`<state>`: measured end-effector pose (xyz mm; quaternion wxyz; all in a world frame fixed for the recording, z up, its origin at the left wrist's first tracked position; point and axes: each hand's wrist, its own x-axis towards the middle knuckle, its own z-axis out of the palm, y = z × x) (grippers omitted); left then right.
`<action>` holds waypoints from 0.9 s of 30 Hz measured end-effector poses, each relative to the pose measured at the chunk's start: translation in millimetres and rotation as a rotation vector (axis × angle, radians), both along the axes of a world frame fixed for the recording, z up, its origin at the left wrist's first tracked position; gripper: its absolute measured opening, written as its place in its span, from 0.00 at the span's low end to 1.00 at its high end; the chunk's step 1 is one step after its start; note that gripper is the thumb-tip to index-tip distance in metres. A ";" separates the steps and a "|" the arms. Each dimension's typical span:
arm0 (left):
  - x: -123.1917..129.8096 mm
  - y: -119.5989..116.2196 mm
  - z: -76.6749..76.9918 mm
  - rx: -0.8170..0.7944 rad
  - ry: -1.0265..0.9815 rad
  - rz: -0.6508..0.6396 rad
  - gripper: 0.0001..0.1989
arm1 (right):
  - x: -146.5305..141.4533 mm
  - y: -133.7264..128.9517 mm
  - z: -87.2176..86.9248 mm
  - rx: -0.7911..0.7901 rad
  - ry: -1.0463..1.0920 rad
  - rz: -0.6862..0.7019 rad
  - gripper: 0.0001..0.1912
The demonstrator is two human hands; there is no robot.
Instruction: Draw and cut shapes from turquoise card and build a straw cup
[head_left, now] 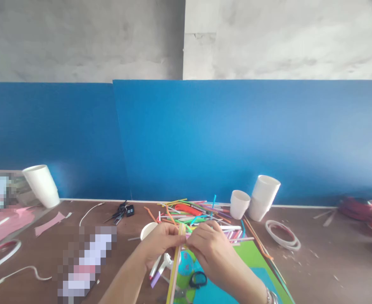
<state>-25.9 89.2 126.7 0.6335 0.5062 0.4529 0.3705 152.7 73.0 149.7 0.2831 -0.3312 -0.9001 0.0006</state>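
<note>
My left hand [164, 240] is closed, its thumb and fingers pinching the upper end of a few drinking straws [175, 272], yellow and pale pink, lying side by side. They slant down toward the bottom edge of the view. Close beside their top end is my right hand [209, 245], fingers curled and pressed together; what it grips is hidden. Under the hands lie blue paper [211, 293], green paper [252, 253] and black-handled scissors [198, 279]. A purple-capped marker [156, 278] sits left of the straws.
Loose coloured straws [198, 213] are heaped behind the hands. A paper cup [239, 204] and stacked cups [263, 197] stand right, more cups [42, 185] left. Keys [122, 211], a tape roll [282, 234] and a white cable [24, 270] lie about. A blue partition [236, 139] closes the back.
</note>
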 end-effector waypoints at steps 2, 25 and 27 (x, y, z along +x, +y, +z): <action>-1.1 0.3 0.9 -0.005 0.013 -0.014 0.21 | 2.1 -0.5 1.3 -0.071 0.019 0.022 0.11; 19.9 -25.6 19.4 0.613 0.016 -0.053 0.06 | 6.7 21.9 -4.8 -1.091 1.043 0.045 0.15; 18.0 -26.1 19.0 0.709 0.056 -0.075 0.04 | 6.3 20.6 -3.4 -1.097 1.034 0.081 0.15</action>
